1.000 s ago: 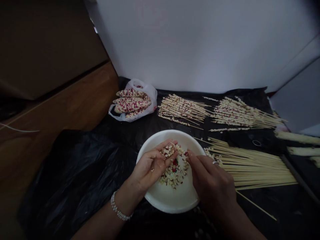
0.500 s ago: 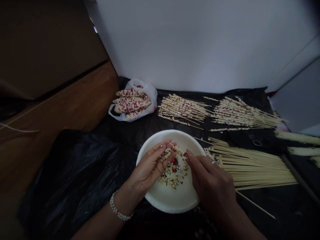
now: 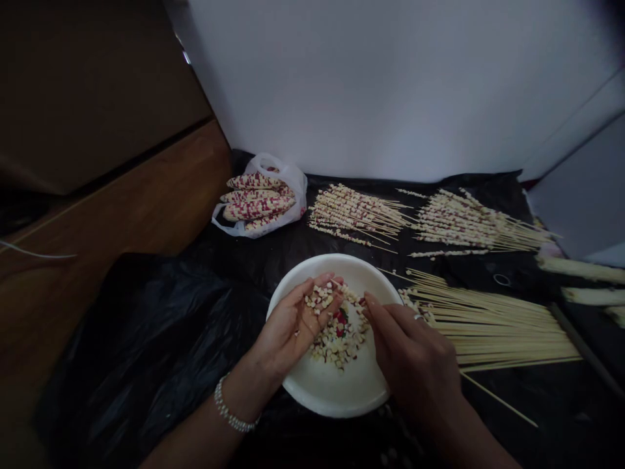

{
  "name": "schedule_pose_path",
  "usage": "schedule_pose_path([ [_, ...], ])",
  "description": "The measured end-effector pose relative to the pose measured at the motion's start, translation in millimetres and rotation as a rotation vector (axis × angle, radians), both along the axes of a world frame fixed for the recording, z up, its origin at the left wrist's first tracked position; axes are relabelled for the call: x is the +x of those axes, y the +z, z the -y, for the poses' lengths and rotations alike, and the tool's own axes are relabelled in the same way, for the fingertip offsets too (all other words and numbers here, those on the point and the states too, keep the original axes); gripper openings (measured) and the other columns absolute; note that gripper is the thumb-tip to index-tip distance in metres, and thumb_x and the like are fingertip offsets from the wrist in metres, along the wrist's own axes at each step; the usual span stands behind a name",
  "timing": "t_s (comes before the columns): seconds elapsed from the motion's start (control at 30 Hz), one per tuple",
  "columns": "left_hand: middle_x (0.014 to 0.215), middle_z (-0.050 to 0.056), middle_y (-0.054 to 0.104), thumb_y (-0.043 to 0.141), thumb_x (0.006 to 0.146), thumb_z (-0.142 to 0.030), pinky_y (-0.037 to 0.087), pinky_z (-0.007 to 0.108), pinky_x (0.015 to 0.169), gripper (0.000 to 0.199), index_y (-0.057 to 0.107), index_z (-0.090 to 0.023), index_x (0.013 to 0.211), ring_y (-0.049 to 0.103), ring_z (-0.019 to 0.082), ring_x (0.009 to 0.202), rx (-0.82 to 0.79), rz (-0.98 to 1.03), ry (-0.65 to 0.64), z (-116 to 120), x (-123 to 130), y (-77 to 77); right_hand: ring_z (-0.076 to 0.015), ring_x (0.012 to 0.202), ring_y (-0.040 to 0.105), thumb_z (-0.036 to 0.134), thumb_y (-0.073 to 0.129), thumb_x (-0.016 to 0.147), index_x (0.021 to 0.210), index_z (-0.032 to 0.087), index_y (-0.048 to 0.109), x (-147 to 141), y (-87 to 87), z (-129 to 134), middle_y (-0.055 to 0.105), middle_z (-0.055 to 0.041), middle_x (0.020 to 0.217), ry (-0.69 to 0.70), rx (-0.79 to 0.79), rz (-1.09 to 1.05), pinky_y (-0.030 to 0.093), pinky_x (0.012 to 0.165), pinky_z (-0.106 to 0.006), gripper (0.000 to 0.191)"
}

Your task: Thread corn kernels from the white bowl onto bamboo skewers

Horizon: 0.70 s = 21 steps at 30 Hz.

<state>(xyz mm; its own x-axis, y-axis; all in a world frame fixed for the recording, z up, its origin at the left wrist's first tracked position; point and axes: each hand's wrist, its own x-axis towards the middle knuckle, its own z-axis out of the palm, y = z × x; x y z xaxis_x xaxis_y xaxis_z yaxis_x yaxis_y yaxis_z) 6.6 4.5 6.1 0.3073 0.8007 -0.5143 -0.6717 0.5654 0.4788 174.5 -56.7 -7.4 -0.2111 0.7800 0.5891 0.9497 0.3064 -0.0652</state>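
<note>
My left hand (image 3: pixel 299 319) is cupped palm up over a white bowl (image 3: pixel 342 405), its thumb drawn aside. Loose corn kernels (image 3: pixel 319 298) lie in the palm and on the fingers. Closed in a pinch, my right hand (image 3: pixel 410 339) grips a thin skewer (image 3: pixel 352 294) strung with pale and dark red kernels. The skewer's tip lies by the left fingertips; its rear part is hidden by the right hand. Beneath both hands, more loose kernels (image 3: pixel 336 355) cover the bowl's bottom, around a red and green printed pattern.
Bare bamboo skewers (image 3: pixel 502 326) lie right of the bowl. Behind are two piles of kernel-strung skewers (image 3: pixel 359 212) and a plastic bag (image 3: pixel 297 179) with speckled corn cobs (image 3: pixel 258 207). Stripped cobs (image 3: pixel 581 268) lie at far right. Black plastic sheeting (image 3: pixel 161 339) covers the floor.
My left thumb has moved away from the fingers, and the palm has opened, so the kernels in it show more. The right hand and its skewer have hardly moved.
</note>
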Motion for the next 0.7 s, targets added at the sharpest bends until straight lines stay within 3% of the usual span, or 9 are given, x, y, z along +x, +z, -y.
schedule_pose_path([
  [0.2, 0.102, 0.009, 0.071, 0.064, 0.076, -0.004, 0.052, 0.023, 0.086, 0.021, 0.069, -0.013, 0.094, 0.065, 0.017, 0.099, 0.063, -0.160, 0.022, 4.4, 2.0, 1.1, -0.0122, 0.064, 0.058, 0.010, 0.049, 0.086, 0.115, 0.017, 0.063, -0.7, 0.0, 0.3, 0.067, -0.0042, 0.079, -0.008, -0.009, 0.037, 0.039, 0.053, -0.025, 0.033],
  [0.53, 0.105, 0.009, 0.070, 0.067, 0.075, -0.009, 0.053, 0.025, 0.085, 0.024, 0.070, -0.015, 0.098, 0.064, 0.019, 0.102, 0.109, -0.167, 0.014, 4.4, 2.1, 2.4, -0.0129, 0.066, 0.058, 0.011, 0.048, 0.086, 0.116, 0.018, 0.063, -1.0, -2.3, 1.8, 0.066, -0.0046, 0.079, -0.002, -0.039, 0.075, 0.039, 0.055, -0.026, 0.034],
  [0.7, 0.100, 0.009, 0.072, 0.064, 0.079, -0.015, 0.053, 0.026, 0.085, 0.014, 0.071, -0.015, 0.091, 0.064, 0.019, 0.102, 0.054, -0.141, 0.046, 3.7, 1.7, 1.7, -0.0124, 0.062, 0.055, 0.010, 0.049, 0.085, 0.119, 0.019, 0.061, 0.5, -3.7, 2.7, 0.066, -0.0047, 0.080, 0.000, -0.028, 0.109, 0.038, 0.055, -0.026, 0.037],
])
